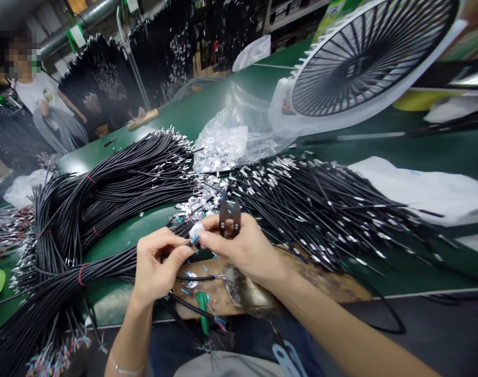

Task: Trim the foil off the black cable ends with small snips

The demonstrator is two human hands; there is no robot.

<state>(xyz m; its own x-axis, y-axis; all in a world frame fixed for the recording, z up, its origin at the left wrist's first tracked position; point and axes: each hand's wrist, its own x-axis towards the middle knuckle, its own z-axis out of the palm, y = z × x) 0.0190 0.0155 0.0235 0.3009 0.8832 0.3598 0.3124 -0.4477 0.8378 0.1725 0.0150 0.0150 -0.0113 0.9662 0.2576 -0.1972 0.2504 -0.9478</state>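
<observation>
- My left hand [155, 264] pinches a cable [194, 246] end.
- My right hand [248, 246] pinches white wrap [195, 230], holds snips [223, 215].
- I expect light, springy cable, flimsy wrap; I'd grip behind it.

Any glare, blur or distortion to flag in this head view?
Head view: glare whitens the green table at left; head view: the co-worker looks hazy; head view: the fan seems lens-stretched; head view: left hand and right hand look fairly clear.

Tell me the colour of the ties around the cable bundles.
The ties are red; head view shows this.
</observation>
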